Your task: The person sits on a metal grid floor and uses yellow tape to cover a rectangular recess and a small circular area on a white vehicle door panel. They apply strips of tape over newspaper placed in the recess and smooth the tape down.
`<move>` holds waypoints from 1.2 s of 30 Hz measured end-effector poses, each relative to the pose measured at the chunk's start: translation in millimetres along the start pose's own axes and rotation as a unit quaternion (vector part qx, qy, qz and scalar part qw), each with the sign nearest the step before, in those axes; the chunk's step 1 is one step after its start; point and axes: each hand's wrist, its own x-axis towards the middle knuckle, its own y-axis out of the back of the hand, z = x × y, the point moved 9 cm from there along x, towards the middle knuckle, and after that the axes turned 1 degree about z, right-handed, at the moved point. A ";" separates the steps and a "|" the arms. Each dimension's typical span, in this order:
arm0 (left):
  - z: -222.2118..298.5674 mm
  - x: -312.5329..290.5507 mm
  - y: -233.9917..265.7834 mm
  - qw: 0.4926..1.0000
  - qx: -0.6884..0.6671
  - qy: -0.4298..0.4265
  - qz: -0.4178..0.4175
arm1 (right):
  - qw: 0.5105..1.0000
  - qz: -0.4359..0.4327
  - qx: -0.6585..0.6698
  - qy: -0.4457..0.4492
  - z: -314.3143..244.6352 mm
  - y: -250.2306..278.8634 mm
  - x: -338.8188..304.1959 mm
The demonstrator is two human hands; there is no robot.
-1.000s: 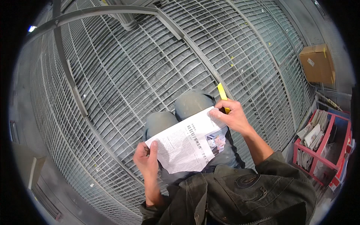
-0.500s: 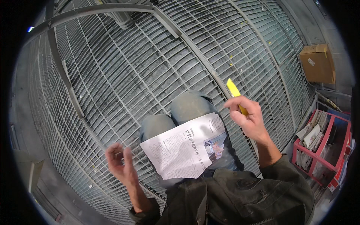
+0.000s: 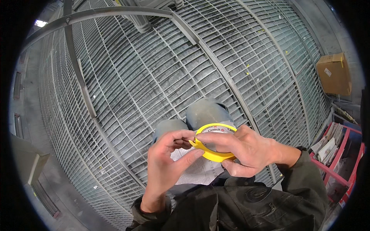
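A roll of yellow tape (image 3: pixel 212 155) is held above my lap with its round opening facing up. My right hand (image 3: pixel 252 152) grips its right side, the index finger reaching across the opening and the thumb below. At the roll's left edge, my left hand (image 3: pixel 165 158) is curled in, thumb against the yellow band and fingers bent at the far side. A short loose tape end (image 3: pixel 193 144) sticks out between that thumb and fingers. Beneath the hands, a printed newspaper sheet (image 3: pixel 198 171) lies on my thighs, mostly covered.
Metal floor grating (image 3: pixel 154 73) spreads around my knees, with a curved metal bar (image 3: pixel 104 12) crossing at the far left. A cardboard box (image 3: pixel 333 74) stands at the right. Nearer, a red-framed rack (image 3: pixel 347 148) holds folded papers (image 3: pixel 327 146).
My right hand has brought the yellow tape in from the right to above the lap. My left hand has come in from the left to the roll's edge. The newspaper is now largely covered.
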 end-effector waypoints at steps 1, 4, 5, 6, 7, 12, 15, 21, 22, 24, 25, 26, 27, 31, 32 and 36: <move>-9.0 -0.7 0.8 0.999 -0.044 0.022 -0.008 | 1.000 0.020 0.000 0.022 -0.7 -1.1 -0.2; -26.4 -3.9 4.4 0.993 -0.110 0.049 -0.019 | 0.999 0.031 0.011 0.031 0.2 -4.7 2.5; -28.9 -5.3 6.3 0.991 -0.121 0.052 -0.021 | 0.999 0.026 0.002 0.023 2.3 -6.3 2.7; -26.7 -6.7 9.6 0.993 -0.112 0.043 -0.018 | 1.000 0.022 -0.006 0.014 5.0 -7.0 1.8; -22.1 -8.3 13.5 0.994 -0.103 0.034 -0.015 | 1.000 0.017 -0.014 0.005 8.1 -6.7 0.6; -3.3 -18.4 90.3 0.991 0.003 -0.043 0.125 | 0.946 -0.088 -0.286 -0.123 50.7 30.5 -32.4; -19.1 -37.1 135.5 0.981 0.043 -0.011 0.191 | 0.918 -0.011 -0.349 -0.188 56.5 75.1 -46.4; -63.9 -35.4 135.2 0.977 0.084 0.080 0.181 | 0.919 0.033 -0.320 -0.230 61.8 77.7 -52.6; -68.0 -34.2 133.5 0.977 0.077 0.086 0.178 | 0.917 0.033 -0.315 -0.242 63.4 76.6 -50.2; -71.5 -32.2 129.9 0.977 0.044 0.081 0.190 | 0.913 0.033 -0.307 -0.266 66.9 74.6 -46.6; -76.9 -31.1 129.0 0.977 0.031 0.078 0.194 | 0.911 0.033 -0.317 -0.262 68.2 74.5 -46.3; -80.7 -30.4 128.8 0.977 0.019 0.076 0.197 | 0.909 0.032 -0.326 -0.257 70.5 74.6 -46.4; -83.9 -30.7 128.5 0.977 0.013 0.085 0.194 | 0.908 0.032 -0.334 -0.252 72.1 73.7 -45.7; -91.5 -30.6 127.3 0.977 0.000 0.106 0.184 | 0.904 0.027 -0.329 -0.272 74.7 72.3 -46.4; -92.5 -29.6 126.9 0.978 -0.001 0.106 0.182 | 0.905 0.028 -0.329 -0.267 75.4 72.2 -47.7; -98.0 -28.6 130.8 0.974 0.019 0.121 0.190 | 0.908 0.034 -0.335 -0.248 74.0 71.5 -44.8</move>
